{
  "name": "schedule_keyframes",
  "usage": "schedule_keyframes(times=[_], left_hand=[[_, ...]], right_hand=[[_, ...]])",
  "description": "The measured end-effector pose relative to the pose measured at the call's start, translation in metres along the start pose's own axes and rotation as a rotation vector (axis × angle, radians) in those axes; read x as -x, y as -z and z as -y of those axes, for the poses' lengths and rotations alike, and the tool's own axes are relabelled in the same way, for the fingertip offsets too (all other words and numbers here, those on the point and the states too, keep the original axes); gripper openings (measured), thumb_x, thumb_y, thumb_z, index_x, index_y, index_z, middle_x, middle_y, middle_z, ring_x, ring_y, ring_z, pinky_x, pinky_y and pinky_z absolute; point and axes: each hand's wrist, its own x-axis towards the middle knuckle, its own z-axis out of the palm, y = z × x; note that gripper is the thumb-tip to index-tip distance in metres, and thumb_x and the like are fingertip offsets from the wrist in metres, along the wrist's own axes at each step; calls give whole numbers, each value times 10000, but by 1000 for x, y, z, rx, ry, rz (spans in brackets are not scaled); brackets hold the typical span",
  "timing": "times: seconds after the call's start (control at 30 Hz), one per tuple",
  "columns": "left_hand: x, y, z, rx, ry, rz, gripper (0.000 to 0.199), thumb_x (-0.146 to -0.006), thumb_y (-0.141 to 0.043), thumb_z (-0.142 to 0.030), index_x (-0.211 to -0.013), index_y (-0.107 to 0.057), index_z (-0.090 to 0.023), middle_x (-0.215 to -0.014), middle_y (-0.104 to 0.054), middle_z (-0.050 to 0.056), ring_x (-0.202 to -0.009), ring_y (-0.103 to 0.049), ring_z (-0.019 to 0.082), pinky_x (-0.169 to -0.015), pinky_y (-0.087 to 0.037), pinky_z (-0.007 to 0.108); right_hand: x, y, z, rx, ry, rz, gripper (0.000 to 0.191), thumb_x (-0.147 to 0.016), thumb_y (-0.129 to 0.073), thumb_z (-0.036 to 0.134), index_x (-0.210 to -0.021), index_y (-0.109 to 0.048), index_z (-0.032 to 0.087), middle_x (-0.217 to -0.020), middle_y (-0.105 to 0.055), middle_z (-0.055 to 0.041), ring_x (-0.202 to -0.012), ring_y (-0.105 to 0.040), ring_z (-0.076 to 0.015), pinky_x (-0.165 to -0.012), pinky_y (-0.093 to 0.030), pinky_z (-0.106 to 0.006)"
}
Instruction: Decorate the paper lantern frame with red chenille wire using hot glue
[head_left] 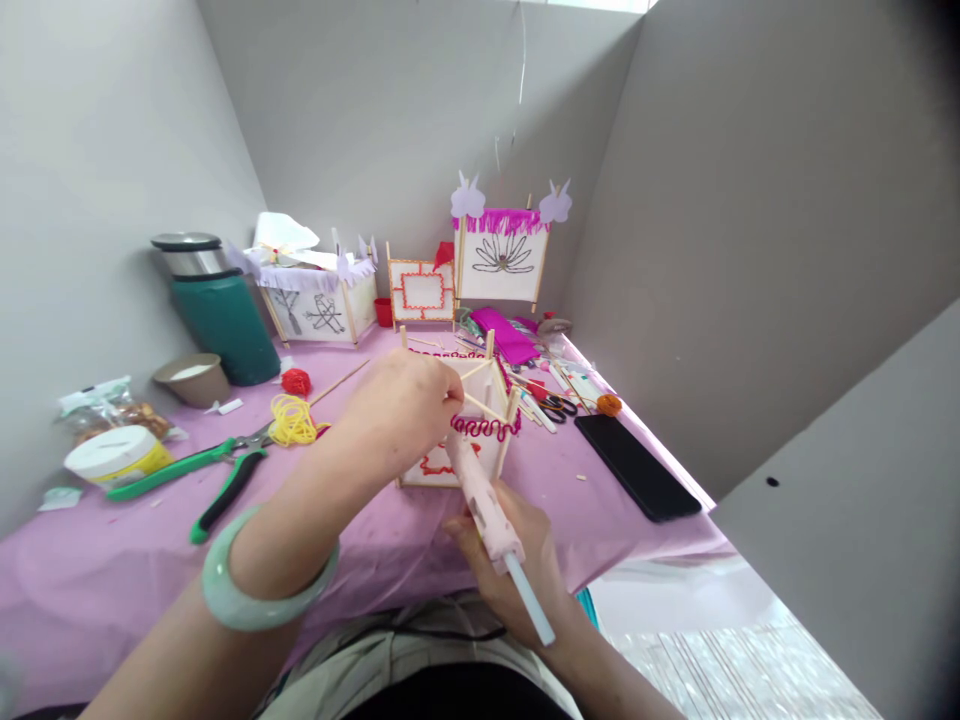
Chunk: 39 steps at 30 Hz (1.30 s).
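Note:
A small lantern frame (491, 455) of wooden sticks and white panels, trimmed with dark red wavy cord, stands at the table's front. Over its top edge reaches my left hand (420, 400), its fingers pinched together; what they hold, if anything, is too small to tell. A green bangle circles that wrist. My right hand (517, 550) is wrapped round a pale pink glue gun (484, 505), a glue stick poking from its rear end. The gun's nozzle points up at the lantern's front, just below my left hand, which partly hides the lantern.
On the left are green-handled shears (180, 470), yellow cord (294, 420), a tub (120, 455) and a teal flask (225, 325). Finished-looking lanterns (502, 265) stand at the back. A black phone (637, 468), scissors (559, 407) and pens lie right, near the table edge.

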Motion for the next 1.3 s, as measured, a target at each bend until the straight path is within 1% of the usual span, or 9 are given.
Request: schedule_keyframes(times=[0.27,0.47,0.57,0.77,0.9,1.0,1.13,1.23,1.3], left_hand=[[0,0,-1,-22,26,13,226,-724,-558,-168,-694,-765,-254,-612,-695,20,-616,-615,193,-599,-400,288],[4,0,0,-33,15,-38,223,-740,-552,-180,-698,-759,-249,-586,-678,27,-604,-614,210,-587,-405,306],[6,1,0,-28,17,-28,217,-747,-557,-168,-683,-748,-246,-580,-670,19,-604,-612,201,-599,-416,298],[23,1,6,44,101,-77,164,-798,-601,-246,-920,-703,-210,-684,-695,16,-612,-616,184,-610,-419,282],[40,-10,14,190,109,-103,84,-834,-561,-209,-854,-639,-184,-692,-696,-7,-621,-628,150,-584,-408,241],[48,-23,17,271,131,-143,110,-854,-551,-221,-817,-650,-192,-654,-689,-20,-583,-622,129,-564,-402,228],[54,-37,18,276,152,-249,141,-858,-572,-261,-830,-704,-219,-702,-721,-13,-618,-651,144,-587,-418,242],[58,-41,18,266,128,-319,153,-867,-563,-249,-881,-713,-222,-758,-739,-6,-663,-672,152,-618,-438,248],[62,-42,18,271,126,-331,166,-879,-544,-241,-939,-695,-208,-774,-740,1,-669,-678,154,-610,-443,248]], right_hand=[[0,2,3,-3,27,-18,205,-860,-559,368,-754,-519,197,-661,-578,-10,-549,-549,-151,-504,-419,-256],[-1,3,4,15,37,-19,198,-867,-553,366,-764,-525,199,-663,-592,-15,-559,-565,-160,-513,-421,-259],[-1,3,3,23,31,-24,205,-868,-551,367,-757,-520,198,-657,-586,-15,-551,-558,-160,-510,-416,-262],[1,1,-3,31,-11,1,258,-872,-554,425,-784,-544,183,-670,-582,-18,-560,-559,-163,-509,-414,-262],[4,1,-3,23,5,2,247,-875,-568,419,-801,-546,184,-662,-570,-4,-550,-549,-149,-501,-411,-250],[6,1,-3,46,43,9,235,-880,-563,413,-834,-560,183,-679,-574,-9,-563,-554,-153,-512,-420,-254],[4,-1,-4,41,44,22,246,-890,-546,417,-828,-559,179,-699,-581,-22,-586,-560,-163,-523,-427,-264],[2,-3,-5,38,32,39,254,-893,-544,426,-838,-563,179,-712,-591,-28,-601,-573,-171,-538,-436,-271],[2,-4,-6,25,36,51,247,-894,-547,423,-868,-572,179,-752,-613,-41,-640,-596,-181,-577,-457,-279]])
